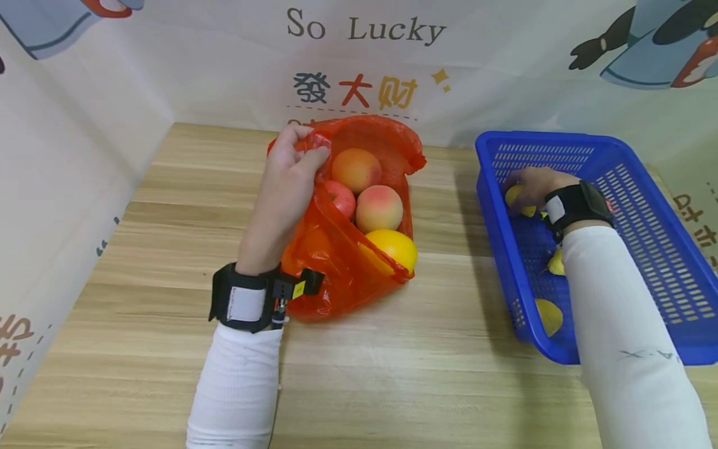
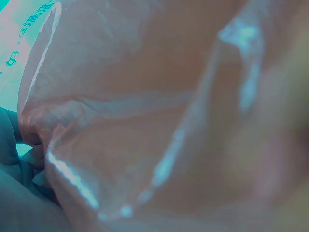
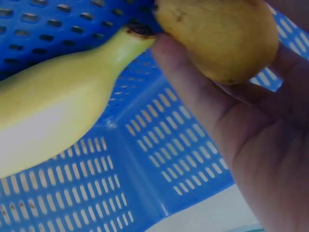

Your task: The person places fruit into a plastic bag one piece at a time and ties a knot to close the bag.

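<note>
My left hand pinches the rim of a red plastic bag on the table. Two peaches, a pinkish-red fruit and a smooth yellow fruit lie inside its open mouth. In the left wrist view, the blurred bag film fills most of the picture. Inside the blue basket, my right hand grips a yellow-brown oval fruit, its thumb along one side. A banana is close by in the right wrist view.
More yellow fruit lies in the basket's near left part, and a yellow tip shows beside my right sleeve. The basket has raised slotted walls. A printed white sheet hangs behind the wooden table.
</note>
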`<state>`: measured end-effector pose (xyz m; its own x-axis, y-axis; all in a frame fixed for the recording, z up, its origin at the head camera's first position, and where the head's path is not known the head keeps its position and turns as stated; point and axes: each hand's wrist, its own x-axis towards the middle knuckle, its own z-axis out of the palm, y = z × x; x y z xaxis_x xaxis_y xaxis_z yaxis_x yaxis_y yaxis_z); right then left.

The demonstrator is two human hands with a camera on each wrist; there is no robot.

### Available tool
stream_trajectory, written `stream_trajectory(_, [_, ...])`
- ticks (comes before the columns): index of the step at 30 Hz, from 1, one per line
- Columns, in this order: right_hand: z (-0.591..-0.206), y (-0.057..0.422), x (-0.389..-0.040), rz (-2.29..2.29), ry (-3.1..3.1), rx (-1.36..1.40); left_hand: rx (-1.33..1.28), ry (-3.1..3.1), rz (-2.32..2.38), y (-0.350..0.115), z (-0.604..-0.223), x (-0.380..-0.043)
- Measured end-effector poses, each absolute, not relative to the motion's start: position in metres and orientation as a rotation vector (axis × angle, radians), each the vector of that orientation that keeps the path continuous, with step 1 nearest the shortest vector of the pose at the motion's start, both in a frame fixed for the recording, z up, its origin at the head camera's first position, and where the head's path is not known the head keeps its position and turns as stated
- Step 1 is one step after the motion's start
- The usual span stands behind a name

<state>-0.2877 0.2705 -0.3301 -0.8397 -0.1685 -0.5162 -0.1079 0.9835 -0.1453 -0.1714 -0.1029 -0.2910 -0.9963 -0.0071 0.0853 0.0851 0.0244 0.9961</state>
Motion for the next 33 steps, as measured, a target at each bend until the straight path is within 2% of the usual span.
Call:
stream_trajectory(12, [-0.334,0.278,-0.287,-0.153,2.631,-0.248,-0.102,-2.220,-2.161,-0.101,-0.290,-0.171])
stream_trajectory(25, [-0.309,0.296,-0.280,-0.381,2.811,-0.106,-0.111,-2.218,-2.158,-0.103,-0.290,-0.172])
stream_trajectory(33, [-0.282,0.284,-0.279,-0.529,2.966,-0.116,-0.124,-2.212,-2.161,-0.104,-0.289,-0.172])
